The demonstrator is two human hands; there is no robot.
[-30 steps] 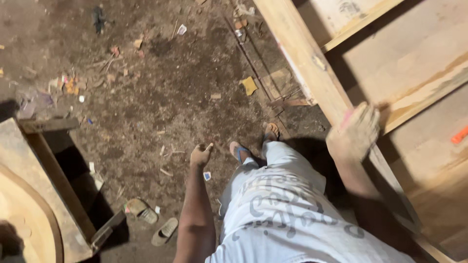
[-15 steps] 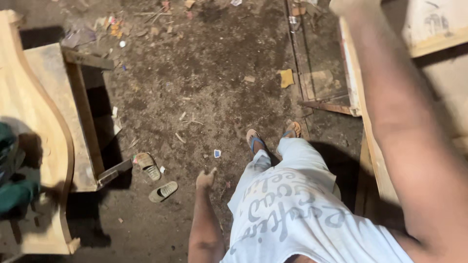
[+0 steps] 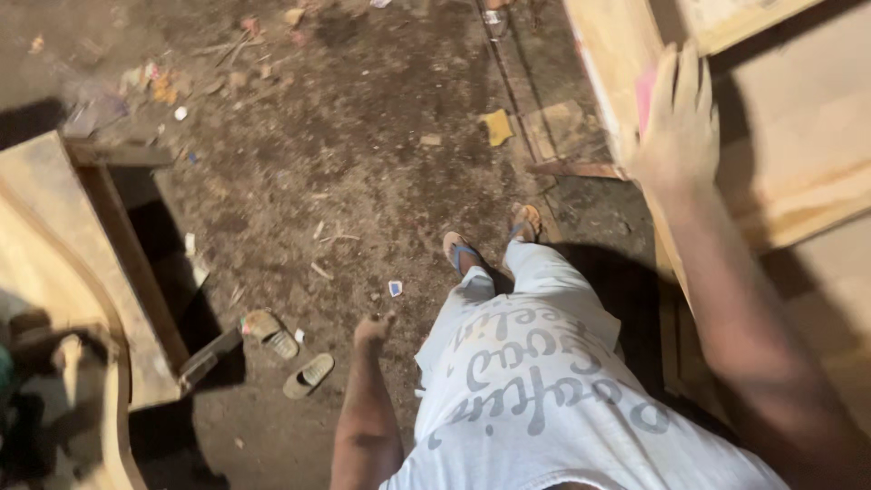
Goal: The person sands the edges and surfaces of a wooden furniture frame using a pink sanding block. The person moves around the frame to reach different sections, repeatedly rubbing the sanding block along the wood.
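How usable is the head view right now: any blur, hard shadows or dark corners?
Head view: right hand on the wooden frame is motion-smeared; left hand is dim but readable; a hard shadow lies on the dirt floor right of the feet; the lower left corner is too dark to read.

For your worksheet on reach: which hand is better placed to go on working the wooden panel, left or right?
Right. The right hand lies flat on the panel, fingers spread. The left hand hangs empty over the dirt floor, away from it.

Right hand (image 3: 679, 127) flat on wooden frame (image 3: 606, 63), left hand (image 3: 372, 330) hanging free.
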